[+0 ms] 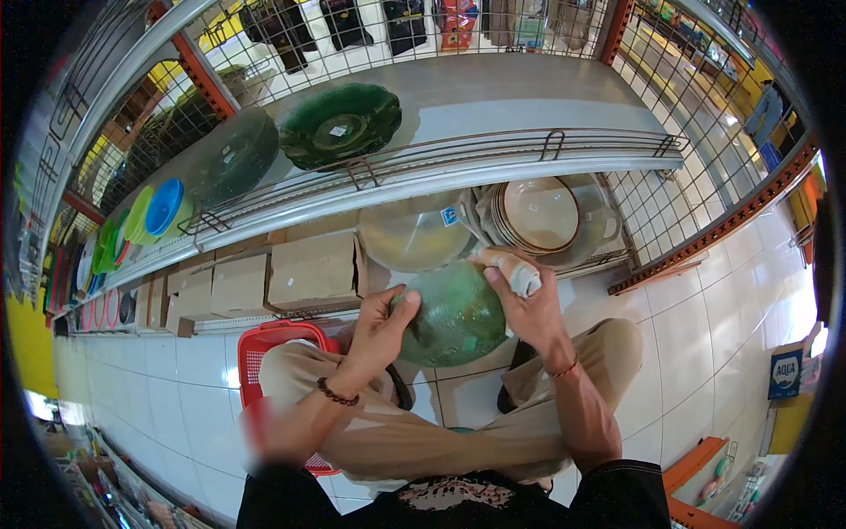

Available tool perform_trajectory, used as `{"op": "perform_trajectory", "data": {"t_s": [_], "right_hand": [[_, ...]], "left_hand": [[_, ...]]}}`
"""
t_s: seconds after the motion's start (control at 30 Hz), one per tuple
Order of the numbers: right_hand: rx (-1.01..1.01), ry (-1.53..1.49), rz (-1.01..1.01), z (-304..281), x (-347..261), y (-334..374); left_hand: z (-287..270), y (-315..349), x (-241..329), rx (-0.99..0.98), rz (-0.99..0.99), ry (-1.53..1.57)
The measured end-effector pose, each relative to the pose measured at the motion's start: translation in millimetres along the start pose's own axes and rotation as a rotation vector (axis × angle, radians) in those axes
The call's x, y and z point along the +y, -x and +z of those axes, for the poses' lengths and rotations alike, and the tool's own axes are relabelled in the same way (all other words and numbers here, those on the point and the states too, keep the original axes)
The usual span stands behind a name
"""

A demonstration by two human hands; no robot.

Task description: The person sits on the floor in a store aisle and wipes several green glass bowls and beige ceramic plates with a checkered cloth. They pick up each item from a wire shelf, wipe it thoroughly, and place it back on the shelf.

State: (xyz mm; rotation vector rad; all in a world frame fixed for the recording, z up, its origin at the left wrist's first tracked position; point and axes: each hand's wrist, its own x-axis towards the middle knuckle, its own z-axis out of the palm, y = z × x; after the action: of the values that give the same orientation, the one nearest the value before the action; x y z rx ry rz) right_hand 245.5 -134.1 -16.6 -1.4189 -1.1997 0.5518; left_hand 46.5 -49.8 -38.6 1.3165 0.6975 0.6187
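Note:
A green glass plate (pixel 456 317) is held up over my lap, tilted so its broad face shows. My left hand (pixel 381 331) grips its left rim, thumb on the face. At the upper right rim, my right hand (pixel 529 304) is closed on a crumpled white and orange cloth (pixel 518 269) and touches the plate; its fingers are partly hidden. Just beyond, on the lower shelf, stand a large clear glass plate (pixel 405 236) with a blue sticker and a stack of cream bowls with brown rims (pixel 539 216).
Overhead, the grey shelf (pixel 520 97) with a wire rail carries a dark green scalloped glass dish (pixel 339 128) and coloured bowls (pixel 165 209). Cardboard boxes (pixel 308 273) line the lower shelf. A red plastic basket (pixel 249 366) sits by my left leg. Wire mesh (pixel 679 132) bounds the right side.

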Motion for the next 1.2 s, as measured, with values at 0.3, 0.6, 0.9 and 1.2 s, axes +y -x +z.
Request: {"op": "perform_trajectory", "data": {"t_s": [0.3,0.6,0.9,1.2], "right_hand": [[-0.185,0.621,-0.633,37.6,-2.0,27.3],[0.233,0.006,-0.046,33.9,28.9,16.3],[0.061,0.398,-0.377,41.0,-1.9,13.9],[-0.109,0.531,-0.494,53.0,24.1,51.0]], "left_hand": [[18.5,-3.6,-14.9,0.291,0.135,0.25],[1.1,-5.8,-15.8,0.349,0.297,0.131],[-1.4,-6.3,-26.4,0.214,0.206,0.378],[-11.4,-19.7,-15.4,0.3,-0.109,0.903]]}}
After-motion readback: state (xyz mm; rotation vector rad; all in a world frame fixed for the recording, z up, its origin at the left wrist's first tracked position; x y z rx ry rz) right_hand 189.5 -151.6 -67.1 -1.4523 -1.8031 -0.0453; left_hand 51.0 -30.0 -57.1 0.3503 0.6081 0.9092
